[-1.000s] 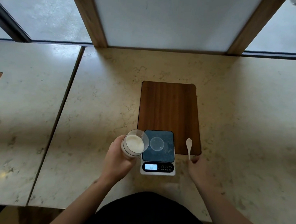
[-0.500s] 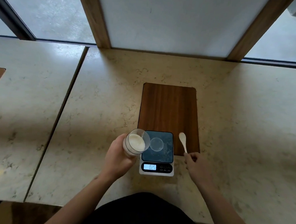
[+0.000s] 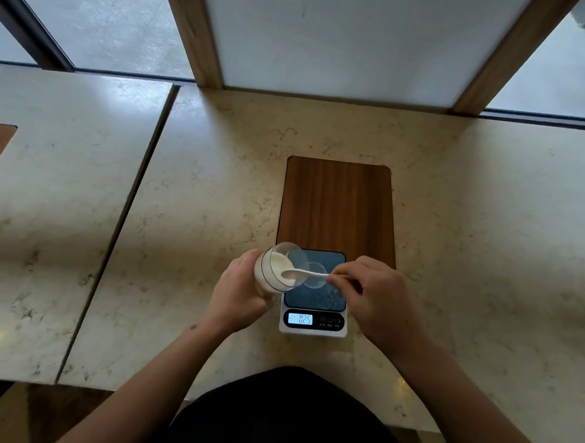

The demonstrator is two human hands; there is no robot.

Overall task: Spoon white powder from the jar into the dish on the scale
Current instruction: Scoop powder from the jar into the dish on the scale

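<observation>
My left hand (image 3: 237, 291) grips a clear glass jar (image 3: 276, 268) of white powder, tilted so its mouth faces right over the scale's left edge. My right hand (image 3: 374, 294) pinches the handle of a white spoon (image 3: 303, 274), whose bowl sits at the jar's mouth against the powder. A small clear round dish (image 3: 316, 279) rests on the dark platform of the scale (image 3: 315, 298), under the spoon's handle. The lit display (image 3: 300, 318) shows digits like 025.
The scale stands at the near end of a wooden inlay (image 3: 338, 207) set in the marble counter (image 3: 488, 250). A seam (image 3: 119, 228) splits the counter at the left. Window frames and wooden posts (image 3: 193, 30) rise behind.
My right hand has lifted the spoon from the wooden inlay and swung it left across the dish to the jar's mouth. The jar has tipped further to the right.
</observation>
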